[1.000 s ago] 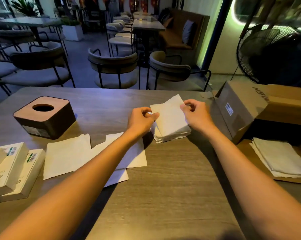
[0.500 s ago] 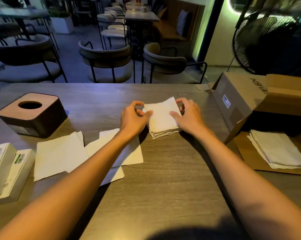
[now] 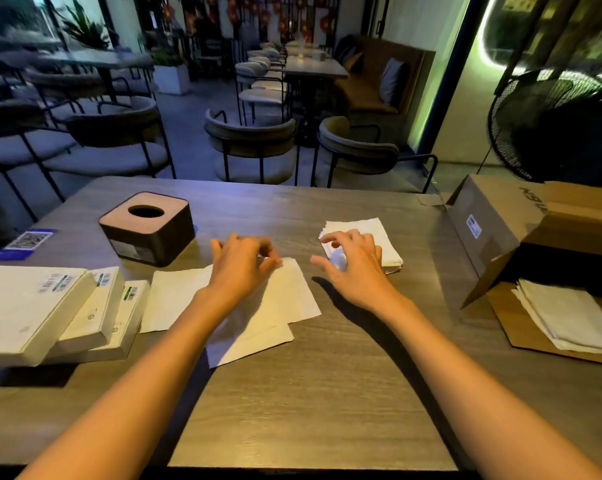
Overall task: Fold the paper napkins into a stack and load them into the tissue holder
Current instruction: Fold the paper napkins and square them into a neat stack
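A folded napkin stack (image 3: 379, 237) lies on the wooden table (image 3: 313, 393), right of centre. My right hand (image 3: 356, 265) hovers over the stack's near left corner with spread, relaxed fingers and holds nothing. Several unfolded napkins (image 3: 292, 299) lie overlapped in the middle of the table. My left hand (image 3: 242, 268) is over their far edge, fingers loosely curled, thumb tip close to a napkin's corner; no grip shows. The brown tissue holder (image 3: 147, 226), with a round hole in its top, stands at the far left, apart from both hands.
Wrapped napkin packs (image 3: 50, 313) are piled at the left edge, with a QR card (image 3: 29, 240) behind them. An open cardboard box (image 3: 493, 223) lies on its side at the right, with more napkins (image 3: 569, 317) on its flap. Chairs stand beyond the table.
Both hands let go of the folded stack, which now lies flat. My left hand moved left onto the loose napkins and my right hand drew back toward me.
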Motion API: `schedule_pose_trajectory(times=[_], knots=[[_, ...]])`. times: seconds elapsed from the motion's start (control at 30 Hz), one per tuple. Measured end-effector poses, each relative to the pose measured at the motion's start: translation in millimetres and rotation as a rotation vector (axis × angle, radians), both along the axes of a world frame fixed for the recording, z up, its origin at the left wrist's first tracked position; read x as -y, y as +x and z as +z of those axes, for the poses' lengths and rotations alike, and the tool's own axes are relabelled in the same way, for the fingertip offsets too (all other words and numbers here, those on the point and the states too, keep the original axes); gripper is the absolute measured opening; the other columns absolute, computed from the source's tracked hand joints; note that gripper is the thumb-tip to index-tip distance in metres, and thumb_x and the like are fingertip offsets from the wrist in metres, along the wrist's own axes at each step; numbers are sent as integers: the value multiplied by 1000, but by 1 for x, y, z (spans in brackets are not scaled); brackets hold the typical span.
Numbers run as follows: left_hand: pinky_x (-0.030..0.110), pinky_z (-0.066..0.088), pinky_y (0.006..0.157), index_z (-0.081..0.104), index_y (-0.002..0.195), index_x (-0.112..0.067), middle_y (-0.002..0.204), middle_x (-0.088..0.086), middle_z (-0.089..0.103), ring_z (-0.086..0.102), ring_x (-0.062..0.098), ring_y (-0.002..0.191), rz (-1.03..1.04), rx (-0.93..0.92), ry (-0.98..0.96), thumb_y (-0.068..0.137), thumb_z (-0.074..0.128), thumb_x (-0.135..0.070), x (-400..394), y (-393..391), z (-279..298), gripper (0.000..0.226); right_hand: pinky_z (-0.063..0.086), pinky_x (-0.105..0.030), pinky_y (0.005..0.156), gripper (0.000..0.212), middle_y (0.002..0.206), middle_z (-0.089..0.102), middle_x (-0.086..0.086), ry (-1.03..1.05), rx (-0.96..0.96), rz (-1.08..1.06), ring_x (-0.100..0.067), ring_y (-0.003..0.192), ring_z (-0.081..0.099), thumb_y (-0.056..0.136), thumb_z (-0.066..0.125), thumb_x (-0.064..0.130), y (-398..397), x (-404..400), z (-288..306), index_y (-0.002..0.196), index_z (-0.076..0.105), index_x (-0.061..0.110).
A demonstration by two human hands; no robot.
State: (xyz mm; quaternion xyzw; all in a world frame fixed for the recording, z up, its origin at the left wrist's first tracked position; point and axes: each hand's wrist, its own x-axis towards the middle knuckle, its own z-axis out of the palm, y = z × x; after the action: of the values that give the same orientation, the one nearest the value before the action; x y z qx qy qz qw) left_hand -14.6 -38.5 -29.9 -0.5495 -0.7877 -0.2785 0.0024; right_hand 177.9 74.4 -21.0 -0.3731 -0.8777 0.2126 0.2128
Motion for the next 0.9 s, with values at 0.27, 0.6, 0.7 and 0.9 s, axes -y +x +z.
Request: schedule_pose_trajectory(times=[0.27, 0.6, 0.7, 0.9], knots=[[45, 52, 98, 68, 103, -25, 100, -15, 68, 62, 1, 103, -145, 446, 309, 89, 60, -53, -4, 7, 21, 32, 45, -24, 77, 9, 89, 68, 9, -375, -155, 137, -5, 84, 62, 96, 69, 33, 4, 6, 17, 96, 70, 24], [17, 56, 70, 67, 118, -14, 101, 0, 73, 70, 4, 89, -171, 769, 214, 88, 73, -31, -41, 33, 15, 35, 46, -10, 71, 17, 96, 68, 7, -273, -403, 36, 6, 85, 60, 104, 57, 26, 25, -48, 32, 109, 70, 16], [24, 61, 68, 62, 123, -10, 94, 9, 76, 75, 16, 85, -193, 874, 199, 90, 72, -19, -63, 36, 14, 36, 51, -22, 80, 18, 105, 70, 4, -310, -431, -40, -11, 102, 64, 105, 57, 26, 35, -69, 27, 112, 70, 17], [28, 61, 67, 59, 127, -17, 96, 2, 73, 71, 17, 81, -92, 779, 145, 90, 73, -23, -108, 50, 2, 40, 40, -51, 106, 9, 95, 70, 12, -171, -230, -170, -21, 107, 62, 101, 59, 42, 54, -107, -3, 104, 66, 37]])
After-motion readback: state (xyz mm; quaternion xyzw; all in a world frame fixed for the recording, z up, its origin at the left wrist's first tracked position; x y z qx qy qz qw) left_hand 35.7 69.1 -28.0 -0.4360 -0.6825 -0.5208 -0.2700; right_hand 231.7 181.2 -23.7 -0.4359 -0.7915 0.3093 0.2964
